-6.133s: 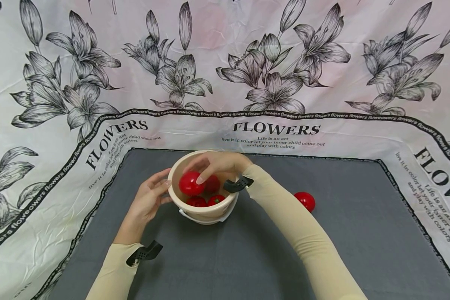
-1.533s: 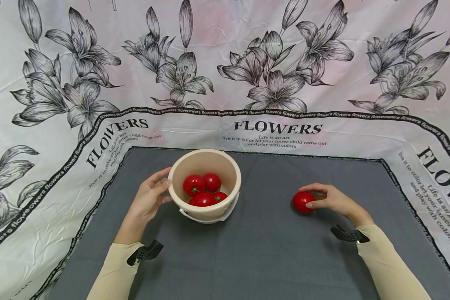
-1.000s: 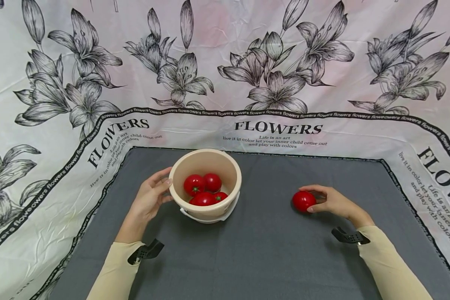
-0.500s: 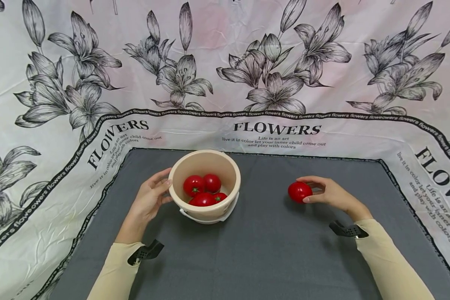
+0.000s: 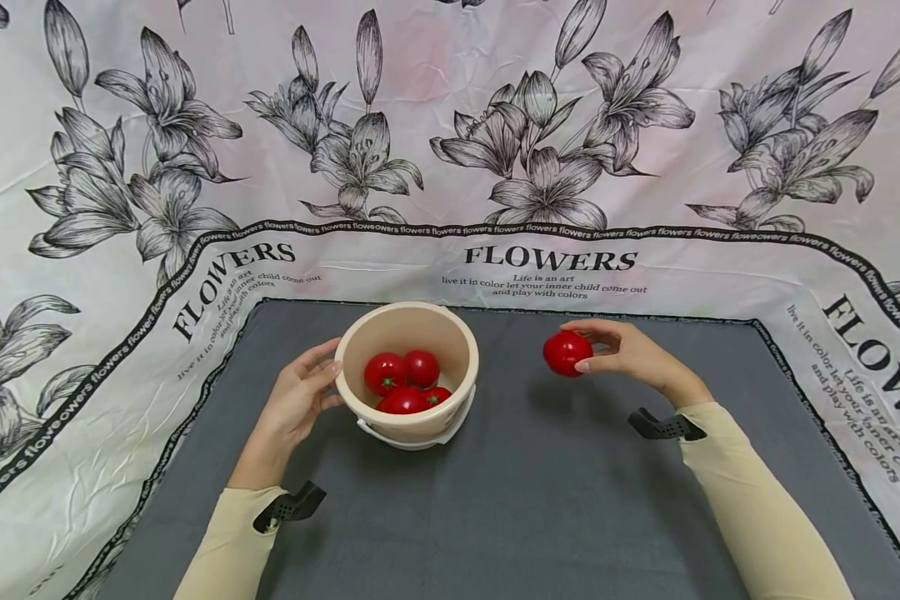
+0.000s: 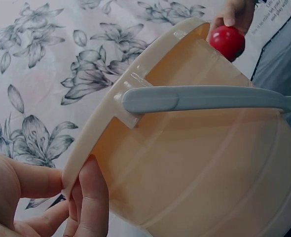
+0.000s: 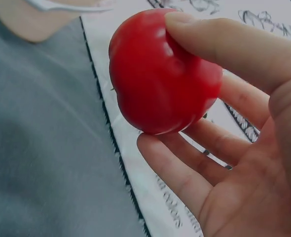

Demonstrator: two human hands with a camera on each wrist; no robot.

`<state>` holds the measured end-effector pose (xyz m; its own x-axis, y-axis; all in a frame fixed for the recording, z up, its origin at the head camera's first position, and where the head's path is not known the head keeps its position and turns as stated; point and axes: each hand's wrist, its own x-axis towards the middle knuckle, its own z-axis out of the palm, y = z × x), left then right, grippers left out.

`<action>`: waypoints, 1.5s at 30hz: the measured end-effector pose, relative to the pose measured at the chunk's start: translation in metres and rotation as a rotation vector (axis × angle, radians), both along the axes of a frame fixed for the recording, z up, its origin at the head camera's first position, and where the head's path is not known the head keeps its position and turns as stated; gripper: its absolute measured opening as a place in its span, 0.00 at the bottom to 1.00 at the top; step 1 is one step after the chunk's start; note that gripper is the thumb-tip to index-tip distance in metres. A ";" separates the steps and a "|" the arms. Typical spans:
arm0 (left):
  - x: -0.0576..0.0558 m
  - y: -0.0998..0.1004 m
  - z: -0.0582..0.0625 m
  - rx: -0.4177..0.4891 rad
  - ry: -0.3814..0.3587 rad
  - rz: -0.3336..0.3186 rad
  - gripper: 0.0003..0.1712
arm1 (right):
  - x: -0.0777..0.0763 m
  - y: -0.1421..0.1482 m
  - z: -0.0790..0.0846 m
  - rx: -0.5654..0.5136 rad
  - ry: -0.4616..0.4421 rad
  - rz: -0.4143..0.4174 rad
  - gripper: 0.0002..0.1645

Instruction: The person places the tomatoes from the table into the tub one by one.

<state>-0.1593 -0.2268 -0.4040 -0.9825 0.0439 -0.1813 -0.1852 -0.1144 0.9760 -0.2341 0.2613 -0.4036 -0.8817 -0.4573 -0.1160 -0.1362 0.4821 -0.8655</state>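
A cream bucket (image 5: 461,383) stands upright on the grey cloth, with several red tomatoes (image 5: 386,372) inside. At its left side my left hand (image 5: 292,400) pinches the rim; the left wrist view shows the thumb (image 6: 34,180) and a finger (image 6: 93,197) meeting there. My right hand (image 5: 622,354) holds another red tomato (image 5: 566,353) in the air, to the right of the bucket. In the right wrist view, thumb and fingertips grip this tomato (image 7: 160,74) from opposite sides. The tomatoes' undersides in the bucket are hidden.
The bucket's pale handle (image 5: 408,437) hangs down at its front. Grey cloth (image 5: 495,517) covers the work surface. Behind and at the sides is a white flower-printed cloth (image 5: 390,271). Black bands (image 5: 666,425) circle both wrists.
Earlier the right hand was in the bucket with a tomato, then moved right to another on the cloth. That tomato has since risen and moved left toward the bucket. The left hand stayed put.
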 end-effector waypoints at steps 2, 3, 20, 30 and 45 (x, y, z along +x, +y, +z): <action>0.000 0.001 0.000 0.001 0.000 -0.001 0.31 | -0.002 -0.005 0.004 -0.006 0.001 0.003 0.35; 0.000 0.001 0.000 0.001 -0.002 -0.002 0.31 | -0.003 -0.008 0.006 -0.008 0.002 0.006 0.35; 0.002 0.000 0.002 -0.019 -0.014 -0.008 0.31 | -0.021 -0.075 0.056 -0.139 -0.002 0.053 0.34; 0.001 0.000 0.001 -0.014 -0.011 -0.003 0.31 | -0.034 -0.125 0.072 -0.239 -0.021 0.168 0.34; 0.002 0.000 0.002 -0.030 -0.008 0.001 0.31 | -0.049 -0.202 0.060 -0.339 -0.096 0.394 0.31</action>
<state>-0.1574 -0.2266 -0.4024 -0.9811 0.0371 -0.1900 -0.1926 -0.0853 0.9776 -0.2835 0.0594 -0.3436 -0.6281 -0.7777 0.0247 -0.1634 0.1008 -0.9814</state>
